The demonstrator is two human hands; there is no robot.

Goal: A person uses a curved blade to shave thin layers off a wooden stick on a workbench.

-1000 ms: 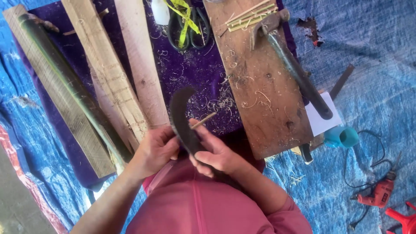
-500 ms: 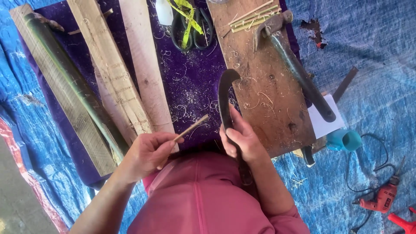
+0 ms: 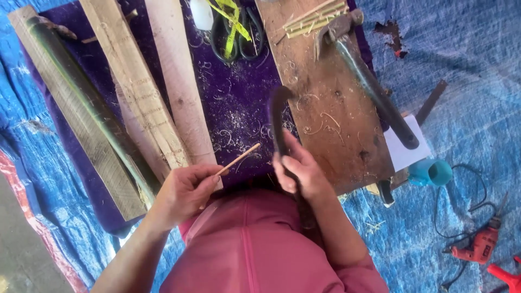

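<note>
Curved knife now lifted off the bamboo stick, right hand clenched round its handle, left hand pinching the stick over the purple cloth, wooden board beside the blade.

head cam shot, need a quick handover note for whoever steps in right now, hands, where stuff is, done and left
Left hand pinches a thin bamboo stick by one end, tip over the purple cloth.
Right hand grips a curved dark blade, held apart from the stick.
Finished-looking sticks lie on the brown board by the hammer. Shavings cover cloth and board.
Done: some carving, judging by shavings. Left: probably more trimming of the held stick; can't tell how much.
</note>
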